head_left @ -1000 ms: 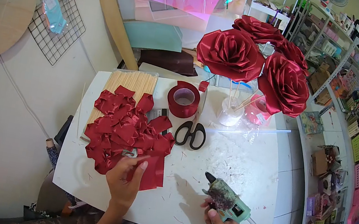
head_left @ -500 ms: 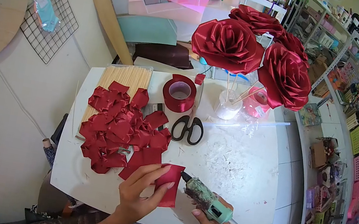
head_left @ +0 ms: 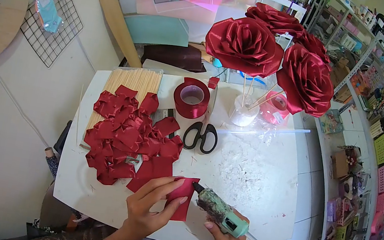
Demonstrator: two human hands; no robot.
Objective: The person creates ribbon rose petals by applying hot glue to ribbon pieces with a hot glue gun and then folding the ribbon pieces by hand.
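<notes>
Between the thumb and fingers of my left hand [head_left: 151,205] is a flat piece of red satin ribbon [head_left: 180,211], held near the table's front edge. My right hand [head_left: 231,237] grips a green glue gun [head_left: 223,213], its body stained dark and a glue stick poking out of the back. The black nozzle is right at the ribbon's upper right corner. More flat ribbon pieces [head_left: 152,170] lie just beyond my left fingers. Beside them is a heap of folded red ribbon petals [head_left: 120,133].
Black-handled scissors [head_left: 200,138] and a red ribbon roll [head_left: 191,98] lie mid-table. Bamboo sticks [head_left: 135,79] are under the petal heap. Large red ribbon roses [head_left: 244,46] stand on sticks in a white holder [head_left: 244,114] at the back right. Shelves [head_left: 342,198] line the right side.
The view has shifted very slightly. Both hands, the ribbon piece and the glue gun keep nearly the same places, with the nozzle still at the ribbon's corner.
</notes>
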